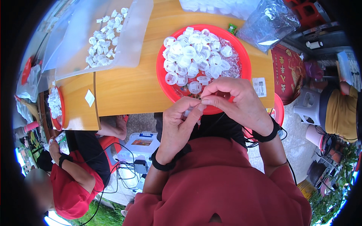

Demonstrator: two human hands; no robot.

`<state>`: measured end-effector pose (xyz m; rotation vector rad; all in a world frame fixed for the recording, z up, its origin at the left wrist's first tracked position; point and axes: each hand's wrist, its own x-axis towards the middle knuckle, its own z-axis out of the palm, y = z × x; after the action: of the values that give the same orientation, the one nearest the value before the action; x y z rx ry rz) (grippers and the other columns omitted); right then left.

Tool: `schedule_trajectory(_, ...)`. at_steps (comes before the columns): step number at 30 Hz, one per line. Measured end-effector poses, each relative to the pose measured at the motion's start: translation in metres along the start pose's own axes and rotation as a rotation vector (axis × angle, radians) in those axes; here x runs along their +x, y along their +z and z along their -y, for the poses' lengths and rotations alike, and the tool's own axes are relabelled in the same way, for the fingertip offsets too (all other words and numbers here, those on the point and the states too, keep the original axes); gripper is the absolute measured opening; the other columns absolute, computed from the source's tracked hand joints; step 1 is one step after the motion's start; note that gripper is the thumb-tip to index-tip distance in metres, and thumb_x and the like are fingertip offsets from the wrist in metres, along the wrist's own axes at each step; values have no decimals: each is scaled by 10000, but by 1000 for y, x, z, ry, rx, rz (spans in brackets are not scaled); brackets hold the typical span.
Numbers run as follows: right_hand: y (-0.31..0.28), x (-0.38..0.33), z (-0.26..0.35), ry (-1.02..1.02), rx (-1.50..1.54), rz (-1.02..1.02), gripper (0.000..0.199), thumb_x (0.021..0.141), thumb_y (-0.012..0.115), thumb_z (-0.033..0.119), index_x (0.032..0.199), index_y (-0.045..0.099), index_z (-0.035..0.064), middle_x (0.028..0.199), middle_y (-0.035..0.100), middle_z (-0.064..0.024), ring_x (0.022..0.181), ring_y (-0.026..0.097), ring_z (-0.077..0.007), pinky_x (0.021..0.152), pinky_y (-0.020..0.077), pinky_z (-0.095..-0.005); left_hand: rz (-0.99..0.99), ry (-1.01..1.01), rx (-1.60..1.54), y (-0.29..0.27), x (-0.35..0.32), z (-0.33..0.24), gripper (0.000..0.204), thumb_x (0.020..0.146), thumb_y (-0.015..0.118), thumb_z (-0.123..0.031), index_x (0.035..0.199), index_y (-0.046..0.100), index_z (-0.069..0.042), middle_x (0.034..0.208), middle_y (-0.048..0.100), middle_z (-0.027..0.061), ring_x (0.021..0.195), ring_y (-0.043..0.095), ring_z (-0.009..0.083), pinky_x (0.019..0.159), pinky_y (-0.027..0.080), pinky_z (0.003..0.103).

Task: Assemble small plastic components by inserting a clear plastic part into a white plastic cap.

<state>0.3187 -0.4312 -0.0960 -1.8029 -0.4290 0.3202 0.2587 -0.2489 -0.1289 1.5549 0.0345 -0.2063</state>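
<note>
My left hand (178, 122) is closed round a small whitish plastic piece (188, 112), mostly hidden by the fingers. From the other side my right hand (239, 103) pinches with thumb and forefinger, its tips touching the left hand's fingertips; what lies in that pinch is too small to make out. Both hands are over the near rim of a round red tray (247, 62). In the tray lie a heap of white translucent plastic caps (194, 49) and, along its right side, many tiny clear plastic parts (230, 52).
A frosted plastic bin (137, 41) with more white pieces (103, 43) stands on the wooden table (128, 90) at left. A clear plastic bag (269, 24) sits at the far right. At left a person in red (75, 180) works by another red tray (62, 109). Black cables (122, 169) hang below.
</note>
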Motion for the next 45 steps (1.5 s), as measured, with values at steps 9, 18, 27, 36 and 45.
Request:
schedule_trajectory(9, 9, -9, -12, 94, 221, -142, 75, 910, 671, 30, 974, 676, -9, 874, 690, -35, 769, 624, -70, 686, 508, -224, 42, -43, 11, -4, 0, 1, 358, 1005, 505, -96, 1321, 347, -39, 908, 549, 49, 735, 529, 81, 653, 453, 230)
schedule_trajectory(18, 20, -20, -17, 181, 563, -268, 99, 937, 665, 43, 1018, 669, -13, 942, 675, -24, 856, 607, -51, 759, 483, -204, 38, -88, -231, -6, 3, -4, 298, 1018, 524, -126, 1273, 417, -17, 1025, 661, 112, 758, 551, 76, 664, 467, 221)
schedule_trajectory(27, 30, -23, -13, 86, 651, -346, 84, 946, 629, -3, 1022, 653, -29, 932, 675, -56, 880, 645, -89, 786, 504, -229, -19, -98, -265, -4, 7, -9, 338, 1002, 564, -127, 1327, 553, -36, 1032, 692, 74, 702, 544, 53, 668, 466, 204)
schedule_trajectory(36, 34, -25, -22, -93, 278, -480, 127, 891, 672, -34, 1011, 689, 5, 931, 670, -68, 850, 656, -129, 782, 524, -264, 32, -163, -366, 7, 9, -11, 192, 1004, 591, -202, 1108, 650, -52, 875, 662, 26, 645, 508, 39, 577, 406, 187)
schedule_trajectory(45, 36, -31, -27, -434, -341, -555, 294, 739, 765, -10, 1018, 750, 79, 912, 675, -45, 745, 628, -182, 642, 452, -304, -6, -175, -556, 11, 12, -13, 159, 999, 597, -214, 991, 642, -62, 811, 628, 5, 615, 459, 34, 542, 348, 192)
